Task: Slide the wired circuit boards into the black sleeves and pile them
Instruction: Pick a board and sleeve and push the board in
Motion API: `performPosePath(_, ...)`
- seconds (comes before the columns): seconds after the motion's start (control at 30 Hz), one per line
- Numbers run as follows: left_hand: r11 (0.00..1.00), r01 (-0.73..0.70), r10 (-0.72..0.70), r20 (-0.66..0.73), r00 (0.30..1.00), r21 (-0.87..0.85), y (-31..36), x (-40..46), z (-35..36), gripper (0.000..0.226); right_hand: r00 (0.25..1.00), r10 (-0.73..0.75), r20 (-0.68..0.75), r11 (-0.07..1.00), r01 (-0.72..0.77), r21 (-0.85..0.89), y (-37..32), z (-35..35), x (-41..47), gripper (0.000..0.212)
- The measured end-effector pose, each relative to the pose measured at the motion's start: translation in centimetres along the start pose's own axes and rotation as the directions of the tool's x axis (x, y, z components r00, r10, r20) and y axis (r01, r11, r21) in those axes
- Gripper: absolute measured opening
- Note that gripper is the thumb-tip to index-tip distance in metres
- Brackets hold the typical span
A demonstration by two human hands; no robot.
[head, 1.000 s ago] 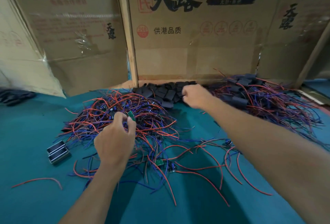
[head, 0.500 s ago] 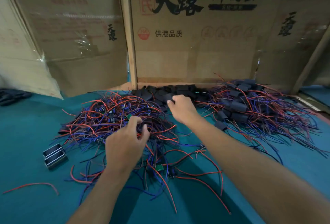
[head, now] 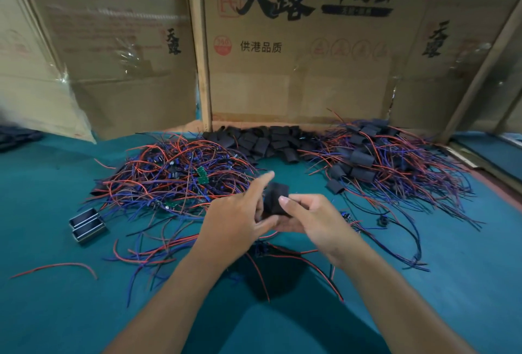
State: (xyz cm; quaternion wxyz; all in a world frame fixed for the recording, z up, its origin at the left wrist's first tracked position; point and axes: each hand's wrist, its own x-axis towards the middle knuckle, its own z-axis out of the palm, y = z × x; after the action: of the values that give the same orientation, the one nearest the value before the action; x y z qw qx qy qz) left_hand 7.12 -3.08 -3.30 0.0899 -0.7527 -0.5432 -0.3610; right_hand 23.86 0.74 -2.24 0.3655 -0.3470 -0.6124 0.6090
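- Above a teal table [head: 56, 311], seen from the person's own head, two bare hands meet at the middle of the view, raised so the work sits close under the eyes.
- Right hand [head: 313, 218]: fingers curled round a black sleeve [head: 275, 198], index finger laid across its front. It probably holds the sleeve steady with an open end turned toward the other hand.
- Left hand [head: 240, 218]: index finger stretched out past the sleeve's top edge, thumb against its lower side. Whether a circuit board sits between these fingers is hidden; red wires [head: 260, 274] trail down below the hands, which suggests a board is being fed in.
- Left of the hands lies a heap of unsleeved boards [head: 175, 175], a tangle of red and blue wire with small green boards showing. It sits within reach of the left hand, likely as the supply.
- Behind the hands, against the cardboard boxes [head: 296, 71], lies a pile of empty sleeves [head: 262, 140], near the right hand's reach.
- On the right spreads the finished pile [head: 381, 161], boards already sleeved with wires fanning outward. It appears large, so the job looks well along, though many boards remain.
- Two small metal boxes [head: 87, 223] rest at the left edge of the wires, and one loose red wire [head: 56, 267] lies apart, nearer the viewer.
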Motion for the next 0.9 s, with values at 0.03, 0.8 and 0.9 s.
performPosePath(0.03, 1.000, -0.009, 0.009, 0.020, 1.000, -0.006, 0.0, 0.0, 0.0, 0.069, 1.000, -0.001, 0.012, 1.000, 0.001, -0.003, 0.2, -0.1, -0.1, 0.029)
performPosePath(0.8, 0.833, 0.178, -0.370, 0.288, 0.883, 0.524, -9.5, 5.6, -2.6, 0.016, 0.997, 0.047, 0.067, 0.813, -0.078, 0.577, 1.8, -2.9, 1.3, 0.032)
performPosePath(0.9, 0.753, 0.061, -0.422, 0.410, 0.808, 0.655, -11.5, 6.5, -2.3, 0.023, 0.997, 0.051, 0.062, 0.818, -0.077, 0.569, 2.0, -3.3, 1.5, 0.037)
